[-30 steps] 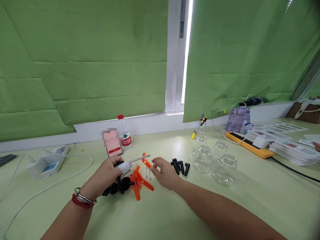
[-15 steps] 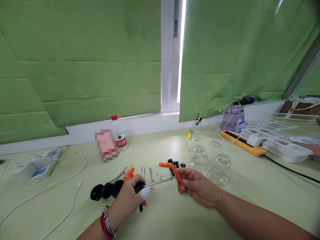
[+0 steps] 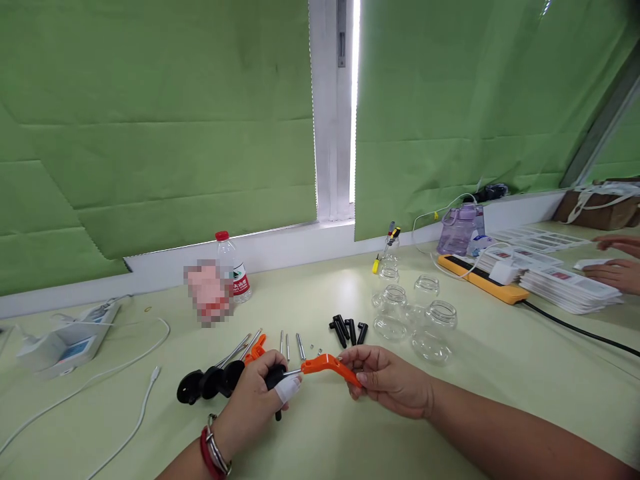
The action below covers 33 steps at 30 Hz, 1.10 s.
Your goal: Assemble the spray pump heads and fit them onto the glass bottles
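My left hand (image 3: 260, 390) is closed around a black part with a metal rod (image 3: 293, 372) pointing right; white tape wraps the thumb. My right hand (image 3: 385, 380) pinches the lower end of a curved orange crank handle (image 3: 323, 363). The handle's far end meets the rod; whether the rod passes through or behind it I cannot tell. Beside my left hand lie black round parts (image 3: 190, 387) with metal rods and another orange piece (image 3: 256, 348). Beyond the hands are metal bolts (image 3: 300, 347), tiny nuts (image 3: 313, 347) and several black knobs (image 3: 351, 330).
Clear jars (image 3: 435, 333) stand behind my right hand, one holding screwdrivers (image 3: 393, 235). A water bottle (image 3: 240, 280) stands near the wall. At right are an orange power strip (image 3: 480, 279), stacked white cards (image 3: 570, 290) and another person's hands (image 3: 617, 273). Cables (image 3: 145, 407) cross the left side.
The orange crank handle has moved left and down with my right hand, onto the rod's line, and now covers most of the rod. The other person's hands have come further into view.
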Tool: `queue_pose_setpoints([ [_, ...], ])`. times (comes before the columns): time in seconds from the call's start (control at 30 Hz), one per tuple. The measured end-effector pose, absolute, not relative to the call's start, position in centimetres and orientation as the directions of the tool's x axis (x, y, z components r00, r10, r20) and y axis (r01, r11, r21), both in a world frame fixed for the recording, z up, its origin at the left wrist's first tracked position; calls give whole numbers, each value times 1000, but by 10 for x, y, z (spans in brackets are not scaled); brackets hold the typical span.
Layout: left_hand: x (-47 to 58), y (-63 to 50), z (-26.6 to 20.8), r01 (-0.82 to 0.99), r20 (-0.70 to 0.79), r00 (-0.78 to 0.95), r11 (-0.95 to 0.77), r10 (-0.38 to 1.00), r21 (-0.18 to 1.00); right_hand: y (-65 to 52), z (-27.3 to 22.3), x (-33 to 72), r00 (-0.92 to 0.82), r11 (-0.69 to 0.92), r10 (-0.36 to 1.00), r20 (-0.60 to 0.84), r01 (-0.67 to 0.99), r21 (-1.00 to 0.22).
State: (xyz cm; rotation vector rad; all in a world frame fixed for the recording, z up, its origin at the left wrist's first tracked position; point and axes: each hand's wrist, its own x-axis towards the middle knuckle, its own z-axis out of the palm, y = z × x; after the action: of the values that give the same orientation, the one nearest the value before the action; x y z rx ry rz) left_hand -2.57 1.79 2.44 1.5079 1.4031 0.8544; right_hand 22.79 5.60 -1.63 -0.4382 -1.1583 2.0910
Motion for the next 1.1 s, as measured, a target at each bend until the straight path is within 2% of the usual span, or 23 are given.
queue_pose_setpoints([
  [0.23, -25, 15, 27, 333, -79, 122, 34, 989, 942, 57, -12, 230, -632, -303, 774, 46, -433, -849],
  [0.6, -23, 13, 28, 372, -59, 126, 8, 990, 928, 56, -19, 229, -688, -354, 726, -3, -370, -859],
  [0.83, -20, 12, 24, 452, -37, 126, -24, 991, 892, 54, -16, 228, -660, -392, 741, -126, -272, -879],
  [0.93, -19, 12, 25, 498, -17, 134, -53, 991, 866, 53, -16, 227, -643, -377, 754, -135, -255, -890],
  [1.1, -18, 9, 31, 414, -25, 206, -64, 978, 908, 54, -16, 226, -659, -349, 745, -102, -255, -902],
])
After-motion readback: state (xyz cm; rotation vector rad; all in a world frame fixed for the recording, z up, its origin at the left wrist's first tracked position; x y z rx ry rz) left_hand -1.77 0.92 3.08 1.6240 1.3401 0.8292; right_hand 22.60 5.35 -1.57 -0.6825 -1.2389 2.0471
